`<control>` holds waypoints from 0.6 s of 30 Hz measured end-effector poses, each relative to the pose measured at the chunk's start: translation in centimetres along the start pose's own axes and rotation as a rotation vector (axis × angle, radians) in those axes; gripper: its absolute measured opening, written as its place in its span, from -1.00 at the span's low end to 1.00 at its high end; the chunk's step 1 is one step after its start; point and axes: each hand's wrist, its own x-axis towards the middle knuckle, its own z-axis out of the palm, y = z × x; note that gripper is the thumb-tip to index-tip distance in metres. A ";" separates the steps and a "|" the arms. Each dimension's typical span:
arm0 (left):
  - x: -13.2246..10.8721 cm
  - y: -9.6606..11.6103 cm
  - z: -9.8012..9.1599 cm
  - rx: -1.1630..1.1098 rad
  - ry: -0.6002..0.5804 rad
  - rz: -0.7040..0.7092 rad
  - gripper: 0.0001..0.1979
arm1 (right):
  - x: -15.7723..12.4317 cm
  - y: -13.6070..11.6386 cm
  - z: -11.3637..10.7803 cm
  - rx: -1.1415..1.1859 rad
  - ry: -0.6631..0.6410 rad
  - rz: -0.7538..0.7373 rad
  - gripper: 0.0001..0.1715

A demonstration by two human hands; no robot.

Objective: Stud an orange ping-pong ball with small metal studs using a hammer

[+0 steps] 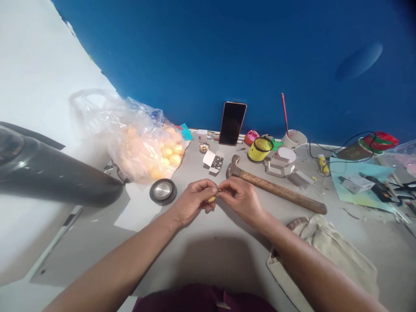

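Note:
My left hand (195,200) and my right hand (238,198) meet over the grey table, fingertips pinched together. Between them sits a small yellowish piece (212,199), mostly hidden by the left fingers, and the right fingers pinch something tiny against it that I cannot make out. A wooden-handled hammer (276,189) lies just beyond my right hand. An open small white box of dark small parts (214,162) stands behind the hands.
A clear plastic bag of yellow-orange balls (146,145) lies at the left, a round metal lid (163,191) beside it. A phone (232,123) leans on the blue wall. A yellow cup (259,149), white cups, cables and a cloth (328,255) crowd the right. A dark cylinder (48,173) juts in at the left.

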 end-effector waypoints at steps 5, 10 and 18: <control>0.0 0.1 0.1 0.027 0.006 -0.018 -0.69 | -0.2 -0.3 0.0 -0.066 -0.025 0.014 -0.90; -0.1 0.4 0.1 -0.015 -0.022 -0.033 -0.70 | -0.3 -0.8 0.0 0.020 -0.033 0.076 -0.87; 0.0 0.4 0.2 -0.088 -0.056 -0.057 -0.73 | 0.1 -0.6 -0.5 0.172 -0.030 0.173 -0.92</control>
